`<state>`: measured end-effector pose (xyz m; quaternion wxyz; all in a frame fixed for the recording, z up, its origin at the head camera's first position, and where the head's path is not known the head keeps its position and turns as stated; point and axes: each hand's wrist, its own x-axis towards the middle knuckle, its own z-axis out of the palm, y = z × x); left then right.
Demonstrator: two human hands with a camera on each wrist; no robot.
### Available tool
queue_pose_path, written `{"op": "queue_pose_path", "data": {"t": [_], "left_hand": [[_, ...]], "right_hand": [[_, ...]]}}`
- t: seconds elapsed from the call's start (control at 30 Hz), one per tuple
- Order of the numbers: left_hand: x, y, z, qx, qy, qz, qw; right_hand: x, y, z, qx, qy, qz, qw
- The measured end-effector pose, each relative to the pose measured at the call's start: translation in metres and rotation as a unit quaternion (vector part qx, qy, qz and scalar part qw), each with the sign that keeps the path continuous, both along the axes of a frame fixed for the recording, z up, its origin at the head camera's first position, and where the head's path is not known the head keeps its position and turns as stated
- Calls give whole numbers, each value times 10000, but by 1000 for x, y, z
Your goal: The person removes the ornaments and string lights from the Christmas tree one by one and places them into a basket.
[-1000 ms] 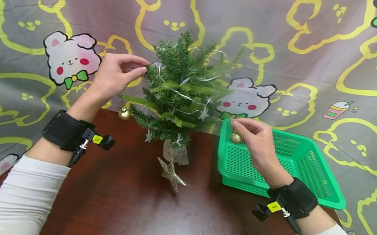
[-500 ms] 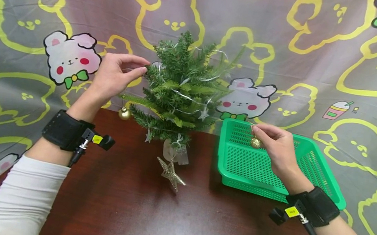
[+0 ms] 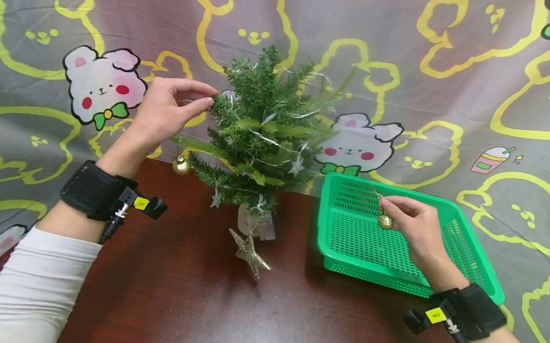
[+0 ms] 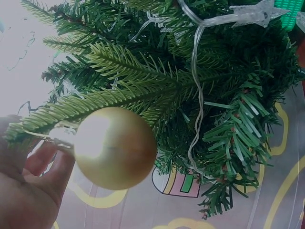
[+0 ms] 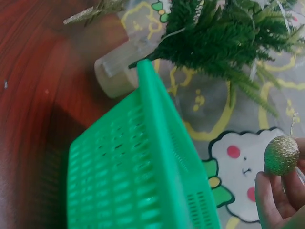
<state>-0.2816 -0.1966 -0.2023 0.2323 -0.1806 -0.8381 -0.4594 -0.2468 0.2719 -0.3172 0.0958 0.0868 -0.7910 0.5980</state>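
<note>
A small artificial Christmas tree [image 3: 259, 129] stands at the centre, strung with a wire of clear star lights. At its left side my left hand [image 3: 165, 108] pinches the tip of a branch. Below that hand, a smooth gold bauble [image 3: 182, 165] hangs from a lower branch; in the left wrist view the bauble [image 4: 116, 148] is close to the camera. With thumb and fingertips, my right hand [image 3: 416, 225] holds a glittery gold bauble [image 3: 386, 221] by its string above the green basket [image 3: 327, 253]. The glittery bauble [image 5: 281, 155] also shows in the right wrist view.
A glittery gold star [image 3: 249, 255] hangs in front of the tree's pale base [image 3: 255, 224]. The dark wooden table [image 3: 183, 310] lies under everything. A patterned curtain [image 3: 451, 102] closes off the back, right behind the tree and basket.
My right hand has drawn away from the tree to the right and slightly nearer, carrying the glittery bauble over the basket. The left hand has kept its place on the branch.
</note>
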Motion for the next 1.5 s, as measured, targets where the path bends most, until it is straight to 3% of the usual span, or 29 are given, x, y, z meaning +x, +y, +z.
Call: {"op": "queue_pose_path", "data": {"t": [0.17,0.4,0.73,1.13,1.5], "left_hand": [[0,0,0,-36,-15,10,10000],[2,0,1,-103,-86,81,9999],[1,-1,0,-120,-91,61,9999],[2,-1,1,-109,-104,73,9999],[2,0,0,-139,-53,73,9999]], "right_hand": [[-2,7,-12,550,-258,-97,9981],[-3,15,-24,844,-575,-138,9947],[-3,27,-37,1414,-828,132,9864],[-7,33,-40,2023,-1032,108,9738],[-14,29,-40,2599,-1255,608,9555]]}}
